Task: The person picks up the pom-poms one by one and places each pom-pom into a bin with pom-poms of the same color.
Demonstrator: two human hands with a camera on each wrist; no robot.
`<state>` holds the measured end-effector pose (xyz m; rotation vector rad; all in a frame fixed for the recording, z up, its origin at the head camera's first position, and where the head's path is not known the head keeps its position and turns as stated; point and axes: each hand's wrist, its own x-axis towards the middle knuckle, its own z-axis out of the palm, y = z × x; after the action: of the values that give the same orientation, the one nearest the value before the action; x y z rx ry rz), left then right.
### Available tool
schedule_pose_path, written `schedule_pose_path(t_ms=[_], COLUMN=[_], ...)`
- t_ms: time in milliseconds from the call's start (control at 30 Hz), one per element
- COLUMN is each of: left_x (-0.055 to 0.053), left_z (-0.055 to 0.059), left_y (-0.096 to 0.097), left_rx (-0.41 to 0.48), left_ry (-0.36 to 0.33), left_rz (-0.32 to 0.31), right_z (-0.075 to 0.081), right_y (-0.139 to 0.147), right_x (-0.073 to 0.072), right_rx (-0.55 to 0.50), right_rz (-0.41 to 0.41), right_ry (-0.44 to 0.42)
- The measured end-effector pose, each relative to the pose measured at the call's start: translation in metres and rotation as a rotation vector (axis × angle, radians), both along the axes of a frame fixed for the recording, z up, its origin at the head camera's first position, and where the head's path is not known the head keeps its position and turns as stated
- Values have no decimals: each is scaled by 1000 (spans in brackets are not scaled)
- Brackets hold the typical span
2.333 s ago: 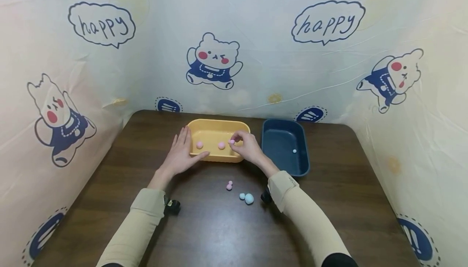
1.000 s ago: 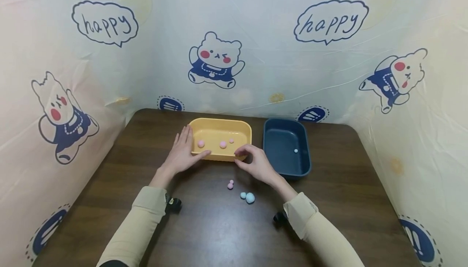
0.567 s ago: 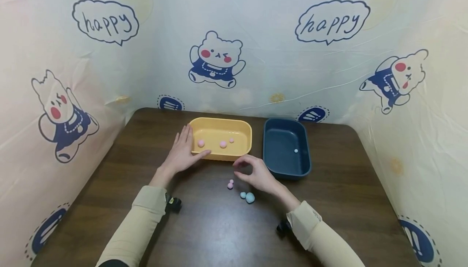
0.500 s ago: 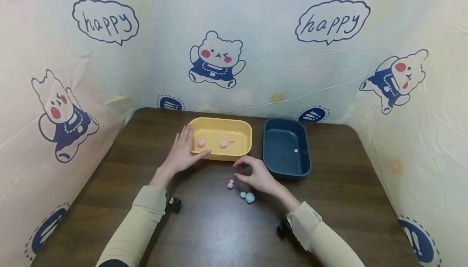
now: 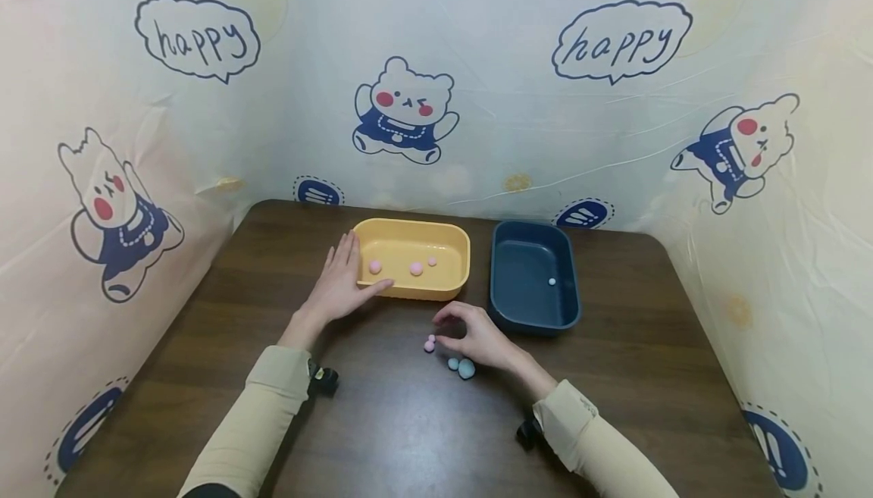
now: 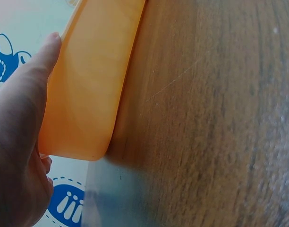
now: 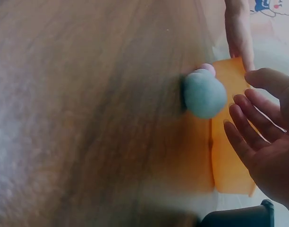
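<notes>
My left hand [image 5: 336,283] rests against the left end of the yellow tray [image 5: 436,293], fingers straight along its side and thumb over the front rim. In the left wrist view that thumb lies on the orange-looking tray wall [image 6: 90,94]. My right hand [image 5: 480,337] hovers in front of the tray, thumb and forefinger apart with nothing between them. Its fingertips are right beside two small pink balls [image 5: 429,346] on the table. Nearer me, a larger light-blue ball [image 5: 467,369] touches a smaller blue ball [image 5: 453,364]. Three pink balls [image 5: 416,268] sit inside the yellow tray.
A dark blue tray [image 5: 501,308] stands right of the yellow one, holding one tiny pale ball [image 5: 552,282]. Both trays are near the far side of the brown wooden table [image 5: 382,422]. A printed cloth [image 5: 491,142] hangs behind and at the sides.
My right hand left a small pink ball in the yellow tray, then drew back over the front rim toward the pink balls on the table. The left hand has stayed on the tray.
</notes>
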<state>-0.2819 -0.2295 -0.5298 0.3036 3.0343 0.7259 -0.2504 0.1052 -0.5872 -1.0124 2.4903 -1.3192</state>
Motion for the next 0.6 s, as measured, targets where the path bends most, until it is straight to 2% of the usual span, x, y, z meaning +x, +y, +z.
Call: schedule_pose_path(t_ms=[33,200,267,333,433,600], left_x=[0,0,0,0,0,-1], left_z=[0,1,1,0,-1,-2], left_y=[0,0,-1,-1,-1,-1], left_rx=[0,5,9,7,9,1], left_ry=[-2,-5,-2,1,7,15], left_rz=[-1,0,0,-1,-3,-5], right_z=[6,9,-14,-24,-29,-27], right_y=[-1,-4,-3,-3,-6,-10], right_x=[3,6,-5,-10,-12,-10], right_rx=[6,7,13,35,63,84], right_rz=[-2,41,49,45,39,43], right_ry=[-25,-9,9,6,28,69])
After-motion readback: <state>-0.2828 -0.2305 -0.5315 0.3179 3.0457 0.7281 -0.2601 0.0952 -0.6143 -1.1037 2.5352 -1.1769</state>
